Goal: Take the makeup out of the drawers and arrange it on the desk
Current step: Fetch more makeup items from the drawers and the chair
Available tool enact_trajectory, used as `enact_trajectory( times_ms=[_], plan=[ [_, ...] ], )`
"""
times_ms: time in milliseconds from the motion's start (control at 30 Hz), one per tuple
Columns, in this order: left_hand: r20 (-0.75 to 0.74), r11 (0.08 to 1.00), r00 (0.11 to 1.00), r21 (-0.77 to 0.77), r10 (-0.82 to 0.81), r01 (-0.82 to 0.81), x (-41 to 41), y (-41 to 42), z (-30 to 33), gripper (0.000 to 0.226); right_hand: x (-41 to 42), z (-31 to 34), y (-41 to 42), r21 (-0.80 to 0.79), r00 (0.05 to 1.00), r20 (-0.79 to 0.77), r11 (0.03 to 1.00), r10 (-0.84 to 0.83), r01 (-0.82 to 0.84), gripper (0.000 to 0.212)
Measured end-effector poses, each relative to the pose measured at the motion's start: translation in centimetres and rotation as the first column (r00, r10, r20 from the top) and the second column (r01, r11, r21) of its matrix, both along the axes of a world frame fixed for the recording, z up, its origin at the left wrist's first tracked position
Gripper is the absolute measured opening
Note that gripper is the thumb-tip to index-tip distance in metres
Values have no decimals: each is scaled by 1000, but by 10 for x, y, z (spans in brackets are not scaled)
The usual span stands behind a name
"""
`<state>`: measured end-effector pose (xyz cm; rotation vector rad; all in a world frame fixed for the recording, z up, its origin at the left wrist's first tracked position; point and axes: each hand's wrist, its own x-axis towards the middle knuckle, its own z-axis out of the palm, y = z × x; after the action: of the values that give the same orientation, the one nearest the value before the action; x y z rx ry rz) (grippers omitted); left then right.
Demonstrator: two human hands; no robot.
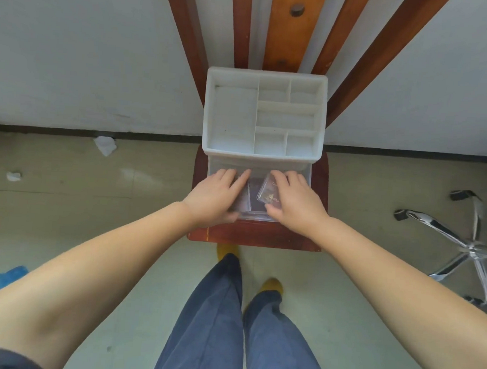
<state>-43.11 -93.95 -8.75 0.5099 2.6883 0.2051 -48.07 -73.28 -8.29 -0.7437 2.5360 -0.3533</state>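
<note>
Both hands (216,194) (294,200) grip clear makeup cases (268,192) in the open drawer (259,166).

A white wall (73,54) meets pale floor tiles (63,216), with a chrome swivel-chair base (472,249) at right.

A reddish-brown wooden chair seat (319,186) carries a white plastic organiser box (262,157) with open divided compartments on top; its clear drawer (256,216) is pulled out over the seat. The chair stands on a pale tiled floor (92,212), where two crumpled white paper scraps (105,145) lie near the wall.
</note>
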Motion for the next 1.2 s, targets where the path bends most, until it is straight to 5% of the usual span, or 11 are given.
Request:
enact_trajectory(
  times_ms=[133,300,467,933,1200],
  plan=[
    [119,983,992,168,50,-69,49,6,20,86,36,18,17,-89,985,137,992,104,-92,81],
    [364,996,931,77,12,-43,91,20,4,71,79,2,37,-12,917,301,962,262,-271,74],
    [308,995,950,67,45,-69,69,28,-6,75,62,-11,37,28,938,298,981,177,-193,59],
    [130,998,990,-45,49,-43,-30,1,-10,74,-31,-6,-7,120,966,76,960,245,-253,66],
    [160,998,986,-48,45,-38,-24,-6,18,67,-30,27,-11,153,953,151,947,262,-284,59]
  ],
)
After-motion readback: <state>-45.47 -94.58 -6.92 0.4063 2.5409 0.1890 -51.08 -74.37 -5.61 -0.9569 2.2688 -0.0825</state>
